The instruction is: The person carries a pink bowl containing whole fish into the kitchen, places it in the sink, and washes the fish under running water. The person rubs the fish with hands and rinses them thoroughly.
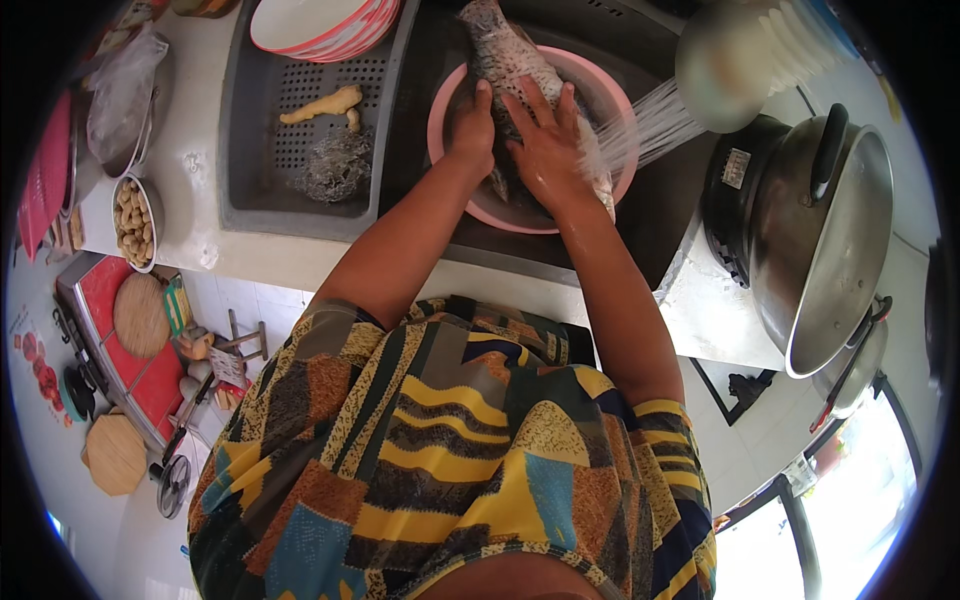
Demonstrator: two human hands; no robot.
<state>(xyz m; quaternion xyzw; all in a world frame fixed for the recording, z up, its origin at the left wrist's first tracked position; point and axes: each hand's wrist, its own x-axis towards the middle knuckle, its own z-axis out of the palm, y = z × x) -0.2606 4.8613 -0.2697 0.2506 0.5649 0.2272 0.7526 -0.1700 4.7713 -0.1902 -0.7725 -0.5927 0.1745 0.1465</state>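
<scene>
A large scaly whole fish (504,54) lies slantwise across a pink plastic basin (444,112) in the dark sink (409,142), extending past the rim at both ends. My left hand (472,135) grips the near left side of the fish, thumb up; its other fingers are mostly hidden. Flat on the fish's flank rests my right hand (551,146), fingers spread. A spray of water (637,142) runs from a faucet (724,67) on the right onto the fish beside my right wrist. The faucet head is blurred.
To the left, a perforated drainer (300,202) holds ginger root (322,105), a steel wool scourer (335,166) and stacked red-rimmed bowls (322,37). A bowl of peanuts (135,225) stands on the counter (187,165). At right, a large steel pot (832,247) is tilted beside a black appliance (731,195).
</scene>
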